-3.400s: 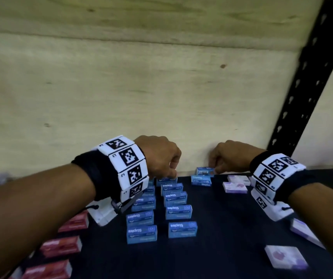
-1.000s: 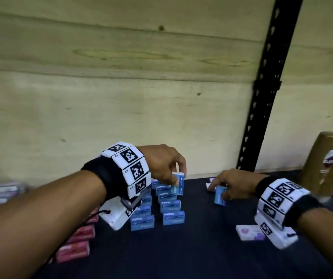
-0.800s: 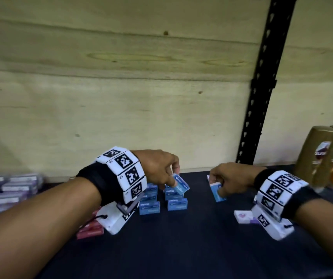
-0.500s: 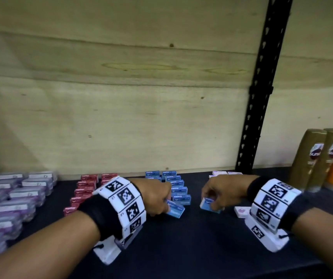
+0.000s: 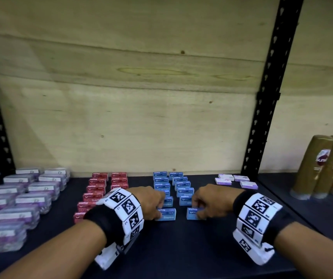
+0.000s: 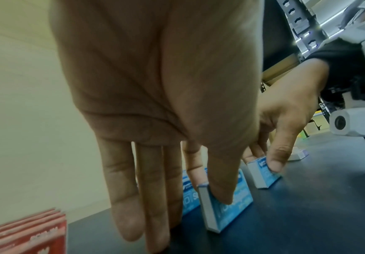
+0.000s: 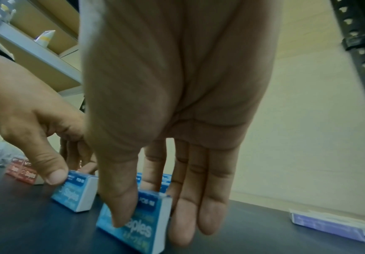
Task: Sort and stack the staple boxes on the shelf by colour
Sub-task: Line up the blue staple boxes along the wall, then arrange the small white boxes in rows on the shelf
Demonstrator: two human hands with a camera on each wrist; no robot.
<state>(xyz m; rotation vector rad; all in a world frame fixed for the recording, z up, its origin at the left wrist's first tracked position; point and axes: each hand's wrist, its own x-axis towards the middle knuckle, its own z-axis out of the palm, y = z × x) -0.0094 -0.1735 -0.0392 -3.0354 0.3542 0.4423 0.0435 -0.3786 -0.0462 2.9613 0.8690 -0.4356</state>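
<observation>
Now we pinch one blue staple box in our left hand and another in our right hand, at the near end of the blue rows, and should seat both squarely before letting go.

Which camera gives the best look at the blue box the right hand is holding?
The right wrist view: the blue box fills the foreground, its "Staples" print readable, the right hand's thumb on its front. The head view shows it small and half hidden by that hand. The left wrist view shows only its end and part of its front.
</observation>
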